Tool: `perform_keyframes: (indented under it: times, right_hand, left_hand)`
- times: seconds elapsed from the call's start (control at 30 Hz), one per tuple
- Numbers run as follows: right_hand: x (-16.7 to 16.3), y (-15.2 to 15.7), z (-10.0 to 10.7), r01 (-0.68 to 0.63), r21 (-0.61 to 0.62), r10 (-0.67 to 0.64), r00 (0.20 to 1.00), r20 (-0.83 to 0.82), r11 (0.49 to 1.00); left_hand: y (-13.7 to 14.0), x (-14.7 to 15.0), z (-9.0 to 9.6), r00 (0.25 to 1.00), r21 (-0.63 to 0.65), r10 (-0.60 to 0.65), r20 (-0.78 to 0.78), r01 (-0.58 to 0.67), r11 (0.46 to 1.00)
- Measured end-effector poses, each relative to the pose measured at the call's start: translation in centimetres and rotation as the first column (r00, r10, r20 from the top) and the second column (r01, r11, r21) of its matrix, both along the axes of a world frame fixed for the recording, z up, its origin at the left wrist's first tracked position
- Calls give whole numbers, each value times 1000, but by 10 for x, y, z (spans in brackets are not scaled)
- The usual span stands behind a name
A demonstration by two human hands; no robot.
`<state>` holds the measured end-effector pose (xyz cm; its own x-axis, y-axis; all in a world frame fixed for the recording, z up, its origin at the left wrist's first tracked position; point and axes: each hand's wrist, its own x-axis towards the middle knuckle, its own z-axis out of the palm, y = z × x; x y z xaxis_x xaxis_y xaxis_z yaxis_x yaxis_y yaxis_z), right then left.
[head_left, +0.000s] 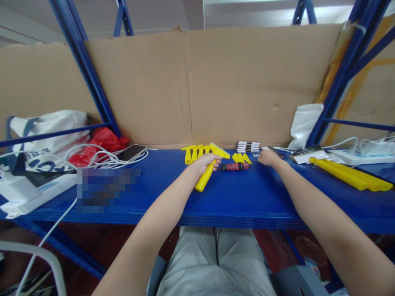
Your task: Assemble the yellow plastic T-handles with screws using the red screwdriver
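My left hand (208, 161) is wrapped round the handle of a yellow scraper (202, 183), its wide flat head tilted up to the right. Over by a small pile of tiny metal pieces (255, 155), my right hand (267, 157) is closed with its fingertips down; what they hold, if anything, is hidden. A red and black screwdriver (235, 166) lies between the hands. Several small yellow pieces (241, 158) rest behind it, with a stack of small white and dark packs (247, 146) farther back. Several more yellow scrapers (194, 154) lie in a row behind my left hand.
On the blue table (247, 201), long yellow handles (352, 174) lie at the right, near a white pouch (305, 123) and a power strip (361, 156). At the left are a phone (132, 152), white cables, a red bag (101, 144) and another power strip (40, 195). Cardboard (231, 86) stands behind.
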<state>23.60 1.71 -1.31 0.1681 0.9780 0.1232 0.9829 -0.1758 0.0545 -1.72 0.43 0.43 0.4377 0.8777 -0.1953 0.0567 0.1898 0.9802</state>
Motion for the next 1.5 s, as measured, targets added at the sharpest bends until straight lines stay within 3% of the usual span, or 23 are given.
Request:
perform_keyframes:
  times: [0.17, 0.5, 0.63, 0.73, 0.83, 0.9, 1.0, 1.3, 1.5]
  right_hand:
    - [-10, 2, 1, -74, -51, 79, 991, 110, 996]
    - [-15, -6, 5, -117, -30, 119, 987, 111, 993]
    - [-18, -4, 8, -164, 110, 174, 981, -90, 980]
    - [-29, -1, 12, -201, 319, 323, 858, -398, 926]
    - [-47, -3, 15, -265, 438, 502, 598, -624, 859]
    - [-59, -6, 16, -317, 480, 575, 452, -682, 818]
    - [-71, -10, 15, -348, 506, 610, 359, -706, 790]
    - [-79, -11, 12, -388, 507, 633, 354, -689, 769]
    - [-85, -16, 16, -395, 514, 648, 416, -638, 761]
  left_hand:
    - [0, 0, -1, 1000, 1, -12, -3, 12, 1000]
    - [0, 0, -1, 1000, 5, -29, 0, 29, 1000]
    - [-1, 1, -1, 1000, 7, -20, -3, 20, 1000]
    - [-2, 1, -1, 1000, 15, -12, -2, 12, 1000]
    - [-3, 2, -1, 1000, 17, -7, 3, 7, 1000]
    - [-4, 2, 0, 1000, 20, -8, 1, 8, 1000]
    - [-5, 3, 1, 1000, 28, -4, -16, 5, 1000]
    - [-9, 3, 2, 998, 62, -61, 8, 60, 996]
    - [-11, 3, 3, 996, 68, -83, 18, 82, 994]
